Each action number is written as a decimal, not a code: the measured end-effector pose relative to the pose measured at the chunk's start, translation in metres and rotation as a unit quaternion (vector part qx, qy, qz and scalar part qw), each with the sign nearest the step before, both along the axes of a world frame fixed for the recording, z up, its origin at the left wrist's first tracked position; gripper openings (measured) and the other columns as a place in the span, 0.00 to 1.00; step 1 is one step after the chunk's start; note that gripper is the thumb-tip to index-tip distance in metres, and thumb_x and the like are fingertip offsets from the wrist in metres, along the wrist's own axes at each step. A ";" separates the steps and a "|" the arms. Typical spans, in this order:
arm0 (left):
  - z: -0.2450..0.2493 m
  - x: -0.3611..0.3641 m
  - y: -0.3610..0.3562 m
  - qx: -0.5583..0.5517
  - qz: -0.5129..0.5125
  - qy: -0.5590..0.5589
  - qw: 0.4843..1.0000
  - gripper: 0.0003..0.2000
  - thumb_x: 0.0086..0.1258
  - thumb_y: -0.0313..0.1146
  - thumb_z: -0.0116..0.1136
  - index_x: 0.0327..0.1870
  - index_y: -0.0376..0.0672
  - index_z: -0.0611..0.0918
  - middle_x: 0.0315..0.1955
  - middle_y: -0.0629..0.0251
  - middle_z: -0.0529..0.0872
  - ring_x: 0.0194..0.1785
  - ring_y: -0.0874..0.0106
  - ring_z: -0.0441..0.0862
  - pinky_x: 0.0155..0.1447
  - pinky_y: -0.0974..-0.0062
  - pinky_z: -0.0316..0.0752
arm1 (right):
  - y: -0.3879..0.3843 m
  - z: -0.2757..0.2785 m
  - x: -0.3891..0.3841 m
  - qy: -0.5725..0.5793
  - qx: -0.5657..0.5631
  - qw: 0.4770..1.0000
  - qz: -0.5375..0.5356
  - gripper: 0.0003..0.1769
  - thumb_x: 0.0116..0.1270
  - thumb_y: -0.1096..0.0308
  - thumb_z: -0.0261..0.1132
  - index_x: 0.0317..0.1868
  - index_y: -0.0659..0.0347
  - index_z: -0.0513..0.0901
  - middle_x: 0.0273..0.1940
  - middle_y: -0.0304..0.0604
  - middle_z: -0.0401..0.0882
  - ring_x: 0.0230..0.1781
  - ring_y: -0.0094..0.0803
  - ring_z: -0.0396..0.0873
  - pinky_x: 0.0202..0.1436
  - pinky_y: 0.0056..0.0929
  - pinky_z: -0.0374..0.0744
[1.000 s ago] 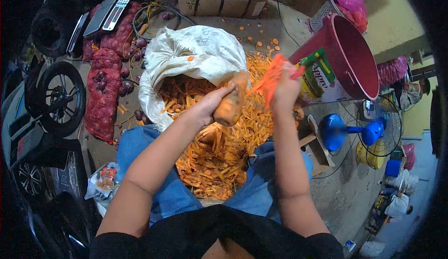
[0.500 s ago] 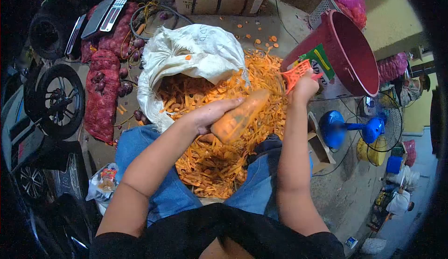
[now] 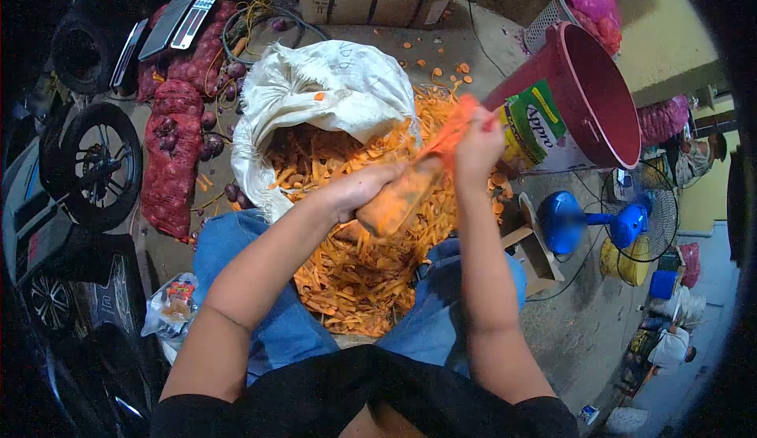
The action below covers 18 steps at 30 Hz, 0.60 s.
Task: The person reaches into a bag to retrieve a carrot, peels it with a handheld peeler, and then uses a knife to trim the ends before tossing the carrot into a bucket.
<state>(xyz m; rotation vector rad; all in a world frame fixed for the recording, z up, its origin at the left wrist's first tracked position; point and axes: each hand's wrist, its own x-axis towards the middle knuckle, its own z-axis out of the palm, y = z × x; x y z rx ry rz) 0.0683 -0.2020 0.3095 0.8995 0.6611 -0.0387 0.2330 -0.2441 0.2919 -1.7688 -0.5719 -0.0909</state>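
**While carrot is gripped over the peel heap, a peeler stroke is under way**

As judged from the pose, a peeling stroke is the step in hand. The carrot [image 3: 398, 197] is held slanted at frame centre, far end tipped toward 1 o'clock, above the peel heap [image 3: 355, 280] spread on the floor between the knees.

The left hand [image 3: 355, 192] is closed round the near, thick end of the carrot, with the fingers wrapped over the top. The thumb is hidden. The right hand [image 3: 477, 148] is clenched on the orange peeler [image 3: 451, 132], at 1 o'clock from the carrot. The peeler is motion-blurred, so blade contact cannot be told for sure. It is seen touching or just beside the carrot's far end.

For the next move, a straight pull along the carrot's length is called for, with the blade kept flat to the skin and clear of the left fingers. After that, the carrot needs to be turned in the left hand so an unpeeled strip is brought up. How much skin is left cannot be told, as the surface is blurred.

Around the hands:
- A white sack [image 3: 331, 91] lies open at 11 o'clock, with orange pieces seen inside.
- A red bucket [image 3: 607, 91] is tilted at 2 o'clock.
- Red mesh bags [image 3: 169, 154] are piled at 9 o'clock.
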 end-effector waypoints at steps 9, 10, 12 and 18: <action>-0.007 -0.001 0.016 -0.160 0.089 -0.025 0.983 0.17 0.64 0.43 0.36 0.44 0.41 0.69 0.34 0.63 0.76 0.34 0.73 0.76 0.38 0.73 0.73 | -0.001 0.019 -0.016 0.100 0.148 0.975 0.130 0.09 0.60 0.66 0.50 0.28 0.63 0.71 0.23 0.34 0.69 0.24 0.20 0.67 0.27 0.19 0.67; -0.006 0.001 0.015 -0.157 0.113 -0.024 0.981 0.18 0.64 0.44 0.35 0.45 0.41 0.69 0.37 0.63 0.76 0.36 0.73 0.76 0.40 0.74 0.72 | -0.003 0.026 -0.040 0.094 0.100 0.979 0.150 0.09 0.60 0.66 0.50 0.29 0.63 0.71 0.23 0.34 0.69 0.24 0.19 0.66 0.28 0.19 0.67; -0.012 0.006 0.013 -0.159 0.137 -0.022 0.977 0.18 0.65 0.43 0.31 0.45 0.40 0.69 0.36 0.63 0.76 0.35 0.73 0.76 0.39 0.74 0.72 | -0.004 0.028 -0.060 0.089 0.051 0.980 0.169 0.09 0.60 0.66 0.51 0.29 0.63 0.71 0.22 0.33 0.68 0.25 0.18 0.65 0.28 0.19 0.66; 0.006 -0.003 0.007 -0.044 0.000 0.009 0.999 0.17 0.64 0.41 0.37 0.46 0.39 0.69 0.34 0.64 0.77 0.35 0.75 0.76 0.40 0.76 0.72 | 0.002 0.005 -0.011 -0.019 0.003 0.999 0.027 0.14 0.58 0.63 0.52 0.25 0.67 0.70 0.16 0.42 0.68 0.17 0.28 0.64 0.22 0.30 0.64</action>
